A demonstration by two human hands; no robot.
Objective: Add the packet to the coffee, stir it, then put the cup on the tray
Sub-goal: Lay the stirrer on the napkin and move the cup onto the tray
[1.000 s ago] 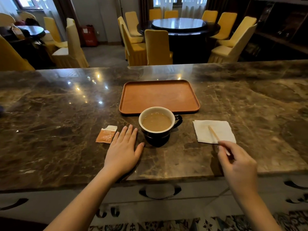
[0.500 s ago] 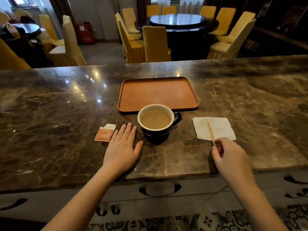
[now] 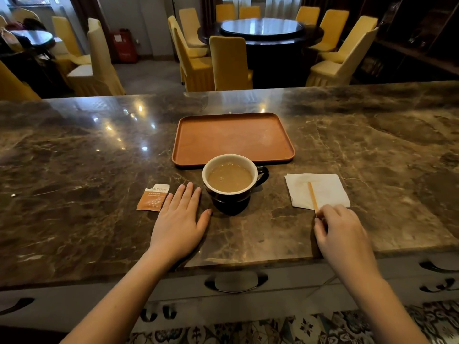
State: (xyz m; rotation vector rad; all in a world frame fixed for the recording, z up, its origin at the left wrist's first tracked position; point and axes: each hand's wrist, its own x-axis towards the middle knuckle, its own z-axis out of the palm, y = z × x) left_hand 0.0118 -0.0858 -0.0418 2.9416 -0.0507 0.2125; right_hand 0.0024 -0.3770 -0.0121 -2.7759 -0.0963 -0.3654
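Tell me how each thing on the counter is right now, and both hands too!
packet: torn open at the top, lying flat on the counter.
cup: upright, full of milky coffee, on the counter, not on the tray.
tray: empty.
napkin: flat, lightly stained.
stir stick: lying on the napkin.
left hand: flat on the counter, open, holding nothing.
right hand: fingers pinched at the stick's near end.

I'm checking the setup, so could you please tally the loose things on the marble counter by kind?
Tray: 1
Cup of coffee: 1
Packet, torn open: 1
Napkin: 1
Stir stick: 1
Total: 5
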